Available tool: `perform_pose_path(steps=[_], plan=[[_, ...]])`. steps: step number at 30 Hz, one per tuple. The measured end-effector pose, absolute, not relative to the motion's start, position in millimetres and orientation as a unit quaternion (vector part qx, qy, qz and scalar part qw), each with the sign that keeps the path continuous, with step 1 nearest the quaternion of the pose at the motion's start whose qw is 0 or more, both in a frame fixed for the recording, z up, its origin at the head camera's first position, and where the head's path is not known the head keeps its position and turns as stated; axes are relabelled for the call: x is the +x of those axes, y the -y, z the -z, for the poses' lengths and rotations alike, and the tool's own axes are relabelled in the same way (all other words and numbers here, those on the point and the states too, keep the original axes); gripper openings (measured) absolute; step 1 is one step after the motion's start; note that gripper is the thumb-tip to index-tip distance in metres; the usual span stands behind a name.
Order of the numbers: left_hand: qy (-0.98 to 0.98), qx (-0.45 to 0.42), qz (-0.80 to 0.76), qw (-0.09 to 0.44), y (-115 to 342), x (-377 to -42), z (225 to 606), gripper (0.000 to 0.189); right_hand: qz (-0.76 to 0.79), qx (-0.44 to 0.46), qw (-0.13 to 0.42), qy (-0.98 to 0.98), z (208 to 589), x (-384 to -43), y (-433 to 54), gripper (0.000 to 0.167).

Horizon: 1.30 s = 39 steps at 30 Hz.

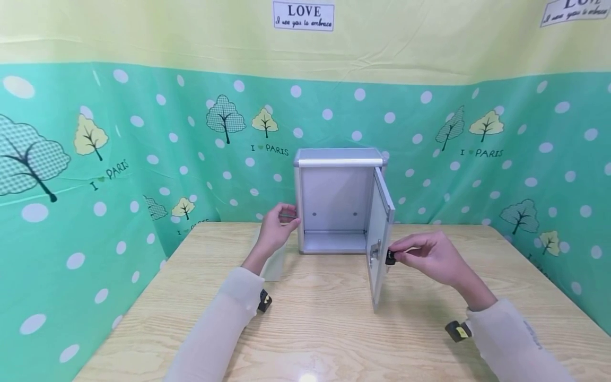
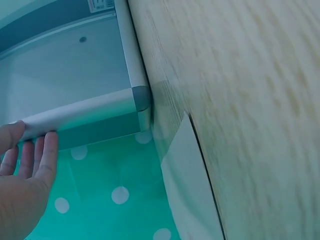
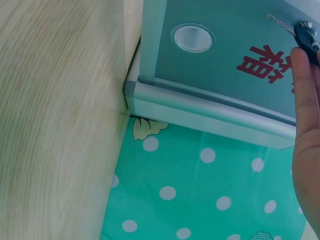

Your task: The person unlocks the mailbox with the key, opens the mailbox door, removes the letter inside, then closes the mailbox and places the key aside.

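A grey metal box (image 1: 339, 201) stands upright on the table with its hinged door (image 1: 379, 233) swung out toward me. My left hand (image 1: 277, 228) holds the box's left front edge; in the left wrist view the thumb lies on the front rim (image 2: 75, 111) and the fingertips touch the side. At the door's outer face my right hand (image 1: 429, 257) pinches a black-headed key (image 1: 391, 257) at the lock (image 3: 306, 27). A second silver key blade (image 3: 281, 23) sticks out beside it. The lock's metal latch (image 1: 374, 250) shows on the door's inner side.
A pale flat sheet (image 1: 274, 268) lies on the wooden table (image 1: 324, 329) left of the box, under my left forearm. The door carries a round window (image 3: 192, 38) and red characters (image 3: 265, 65). A green dotted curtain (image 1: 191, 132) hangs behind and at both sides.
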<state>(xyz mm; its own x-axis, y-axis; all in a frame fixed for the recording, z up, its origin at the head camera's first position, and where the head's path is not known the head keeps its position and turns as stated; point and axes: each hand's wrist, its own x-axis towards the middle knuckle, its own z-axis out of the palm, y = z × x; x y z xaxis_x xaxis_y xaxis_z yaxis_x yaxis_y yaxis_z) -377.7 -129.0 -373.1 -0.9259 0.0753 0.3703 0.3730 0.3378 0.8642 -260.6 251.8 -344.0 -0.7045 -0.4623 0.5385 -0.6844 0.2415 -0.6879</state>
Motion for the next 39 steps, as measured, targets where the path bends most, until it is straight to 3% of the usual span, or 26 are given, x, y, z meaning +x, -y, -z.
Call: perform_pose_path(steps=[39], plan=[[0.801,-0.146,0.558,0.163,126,-376,373,0.028,-0.49,0.303,0.086,0.813,338,-265,-187,0.014]])
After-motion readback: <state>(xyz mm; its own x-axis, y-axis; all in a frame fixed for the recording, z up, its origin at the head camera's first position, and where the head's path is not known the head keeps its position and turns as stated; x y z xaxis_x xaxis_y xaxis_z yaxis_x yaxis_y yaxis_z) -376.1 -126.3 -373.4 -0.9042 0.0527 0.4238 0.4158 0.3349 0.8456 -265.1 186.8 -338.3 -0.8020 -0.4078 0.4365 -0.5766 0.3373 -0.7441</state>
